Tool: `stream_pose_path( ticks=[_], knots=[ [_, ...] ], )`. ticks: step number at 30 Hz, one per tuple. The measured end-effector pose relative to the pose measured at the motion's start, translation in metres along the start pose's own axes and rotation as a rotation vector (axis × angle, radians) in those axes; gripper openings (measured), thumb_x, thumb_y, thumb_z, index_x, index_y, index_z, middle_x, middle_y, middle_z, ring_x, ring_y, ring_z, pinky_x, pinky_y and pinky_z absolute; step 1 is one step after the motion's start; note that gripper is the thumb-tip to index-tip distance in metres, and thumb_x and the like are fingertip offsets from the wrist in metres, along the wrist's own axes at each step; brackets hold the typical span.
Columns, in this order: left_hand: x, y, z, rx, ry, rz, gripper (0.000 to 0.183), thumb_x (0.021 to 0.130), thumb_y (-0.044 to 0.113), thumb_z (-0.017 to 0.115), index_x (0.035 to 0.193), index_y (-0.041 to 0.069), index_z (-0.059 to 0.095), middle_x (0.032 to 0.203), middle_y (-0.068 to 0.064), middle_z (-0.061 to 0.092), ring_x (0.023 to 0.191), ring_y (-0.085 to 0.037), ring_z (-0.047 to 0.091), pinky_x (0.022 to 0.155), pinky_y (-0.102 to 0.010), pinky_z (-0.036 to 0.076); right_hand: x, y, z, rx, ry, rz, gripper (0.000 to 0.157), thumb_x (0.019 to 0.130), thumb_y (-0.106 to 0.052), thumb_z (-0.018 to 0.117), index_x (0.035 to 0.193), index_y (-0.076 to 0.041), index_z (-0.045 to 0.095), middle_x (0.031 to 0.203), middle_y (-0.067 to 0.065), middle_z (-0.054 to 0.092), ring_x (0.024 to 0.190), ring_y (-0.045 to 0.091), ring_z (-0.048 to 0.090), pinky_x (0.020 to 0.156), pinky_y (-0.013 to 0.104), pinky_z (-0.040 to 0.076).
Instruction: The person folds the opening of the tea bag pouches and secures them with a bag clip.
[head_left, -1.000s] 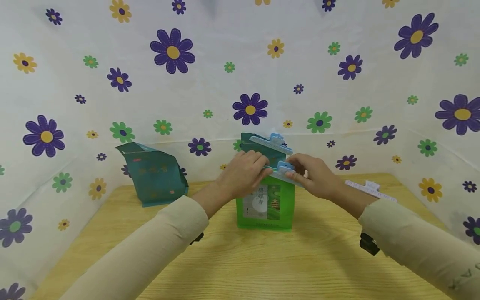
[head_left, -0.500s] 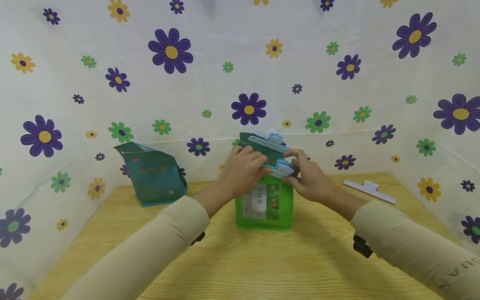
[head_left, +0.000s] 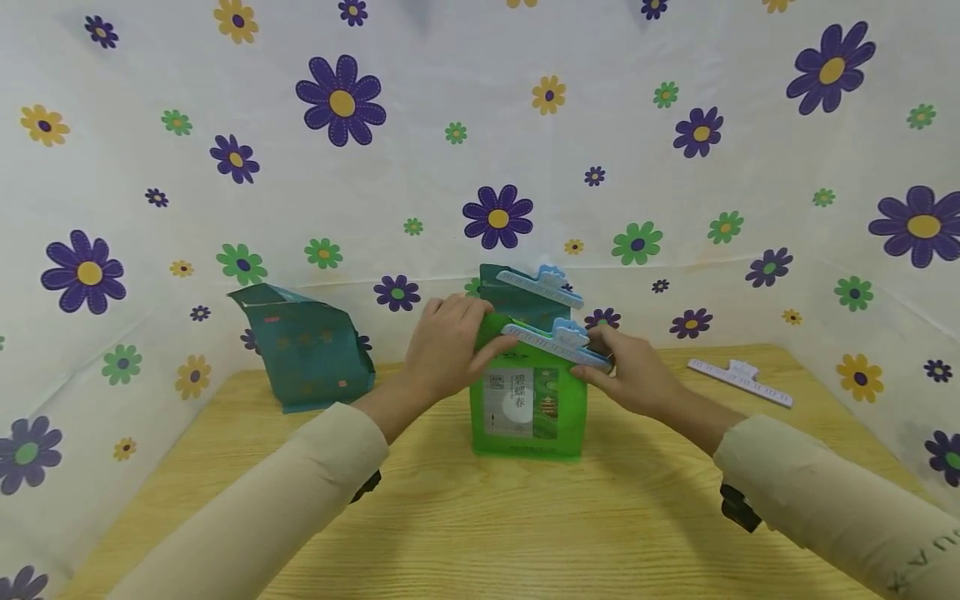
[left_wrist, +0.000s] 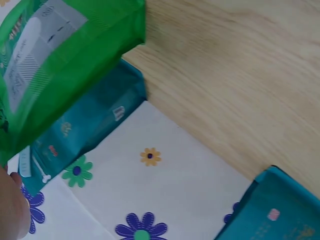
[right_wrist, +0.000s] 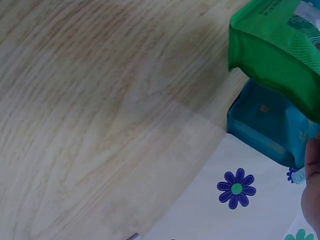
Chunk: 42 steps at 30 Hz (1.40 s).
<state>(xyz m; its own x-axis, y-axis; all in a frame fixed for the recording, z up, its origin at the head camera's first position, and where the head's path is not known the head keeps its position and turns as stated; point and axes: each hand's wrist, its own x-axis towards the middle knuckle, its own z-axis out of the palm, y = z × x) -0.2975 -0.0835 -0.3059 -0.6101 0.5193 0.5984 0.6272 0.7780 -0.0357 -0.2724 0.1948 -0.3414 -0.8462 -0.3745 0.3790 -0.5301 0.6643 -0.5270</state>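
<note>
A green tea bag (head_left: 528,425) stands upright on the table, a light blue bag clip (head_left: 555,343) lying across its top at a slant. My left hand (head_left: 447,346) holds the bag's upper left corner, fingers behind and thumb in front near the clip's left end. At the other end, my right hand (head_left: 633,371) pinches the clip where it meets the bag's right edge, thumb in front. Both wrist views show the green bag from the sides; only part of each hand appears there. Right behind it stands a dark teal bag (head_left: 517,296) with another light blue clip (head_left: 542,287) over its top.
To the left, another teal bag (head_left: 311,354) stands with its top unclipped and slanted. A pale lilac clip (head_left: 738,382) lies on the wooden table (head_left: 540,525) at the right. Flower-print cloth (head_left: 420,167) walls in the back and sides.
My left hand has slid left from the clip's middle to the bag's left corner, uncovering the clip's bar. My right hand has moved from the clip's handle to its right end.
</note>
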Motion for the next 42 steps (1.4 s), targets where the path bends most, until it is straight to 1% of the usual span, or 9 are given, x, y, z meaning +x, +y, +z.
stream_pose_path(
  ticks=[3,7,11,16,19,23,26,30,42],
  knots=[
    [-0.007,-0.006,0.001,-0.016,0.022,-0.012,0.052,0.094,0.050,0.064,0.118,0.004,0.063,0.108,-0.009,0.070,0.096,-0.025,0.061,0.088,-0.042,0.046,-0.003,0.005,0.002,-0.015,-0.039,0.043,0.044,0.094,-0.027,0.071,0.125,0.001,0.055,0.108,0.013,0.069,0.081,0.017,0.063,0.070,0.033,0.053],
    [-0.017,-0.011,0.004,-0.040,0.020,-0.026,0.045,0.097,0.042,0.063,0.116,0.002,0.061,0.093,-0.008,0.065,0.082,-0.023,0.056,0.079,-0.040,0.044,-0.008,0.011,0.006,0.027,-0.107,0.075,0.048,0.094,-0.030,0.071,0.127,-0.001,0.052,0.101,0.008,0.066,0.079,0.015,0.058,0.067,0.028,0.052],
    [-0.032,-0.015,0.011,-0.068,-0.040,-0.052,0.039,0.101,0.039,0.058,0.115,0.003,0.060,0.087,-0.006,0.061,0.081,-0.020,0.052,0.077,-0.038,0.042,-0.014,0.016,0.012,0.104,-0.117,0.099,0.059,0.093,-0.031,0.072,0.134,0.000,0.044,0.098,0.007,0.062,0.082,0.016,0.059,0.071,0.028,0.053],
    [-0.057,-0.018,0.032,-0.098,-0.145,-0.044,0.032,0.103,0.038,0.052,0.106,0.007,0.061,0.083,-0.001,0.056,0.079,-0.017,0.049,0.076,-0.035,0.042,-0.023,0.020,0.025,0.141,-0.093,0.128,0.065,0.094,-0.031,0.071,0.139,0.000,0.036,0.098,0.009,0.065,0.084,0.016,0.062,0.073,0.029,0.053],
    [-0.073,-0.018,0.045,-0.135,-0.212,-0.020,0.030,0.103,0.040,0.052,0.096,0.011,0.059,0.077,0.003,0.051,0.073,-0.013,0.045,0.070,-0.030,0.039,-0.029,0.022,0.033,0.121,-0.112,0.136,0.062,0.094,-0.034,0.071,0.134,0.001,0.040,0.099,0.009,0.068,0.084,0.015,0.063,0.073,0.030,0.051],
    [-0.087,-0.016,0.057,-0.174,-0.255,-0.012,0.034,0.100,0.044,0.057,0.091,0.011,0.058,0.074,0.005,0.048,0.068,-0.010,0.041,0.065,-0.026,0.037,-0.034,0.024,0.040,0.036,-0.171,0.127,0.049,0.092,-0.041,0.070,0.116,-0.001,0.056,0.095,0.005,0.066,0.082,0.013,0.060,0.071,0.030,0.050],
    [-0.091,-0.015,0.061,-0.158,-0.257,0.000,0.036,0.097,0.046,0.061,0.090,0.011,0.058,0.074,0.005,0.049,0.068,-0.009,0.041,0.065,-0.026,0.038,-0.035,0.025,0.043,-0.071,-0.183,0.114,0.041,0.093,-0.044,0.069,0.102,-0.005,0.062,0.089,0.002,0.064,0.079,0.012,0.058,0.069,0.029,0.050],
    [-0.090,-0.014,0.064,-0.101,-0.261,0.010,0.037,0.096,0.048,0.062,0.091,0.011,0.057,0.075,0.004,0.051,0.069,-0.011,0.043,0.068,-0.028,0.040,-0.034,0.028,0.043,-0.163,-0.148,0.103,0.037,0.094,-0.043,0.068,0.095,-0.006,0.065,0.085,0.002,0.065,0.076,0.012,0.059,0.068,0.030,0.051],
    [-0.083,-0.010,0.066,-0.083,-0.304,-0.078,0.037,0.097,0.045,0.062,0.100,0.009,0.060,0.083,0.001,0.058,0.079,-0.017,0.051,0.077,-0.035,0.042,-0.024,0.031,0.046,-0.246,-0.124,0.064,0.031,0.096,-0.038,0.065,0.091,-0.008,0.067,0.080,0.000,0.063,0.069,0.009,0.054,0.061,0.027,0.046]
  ],
)
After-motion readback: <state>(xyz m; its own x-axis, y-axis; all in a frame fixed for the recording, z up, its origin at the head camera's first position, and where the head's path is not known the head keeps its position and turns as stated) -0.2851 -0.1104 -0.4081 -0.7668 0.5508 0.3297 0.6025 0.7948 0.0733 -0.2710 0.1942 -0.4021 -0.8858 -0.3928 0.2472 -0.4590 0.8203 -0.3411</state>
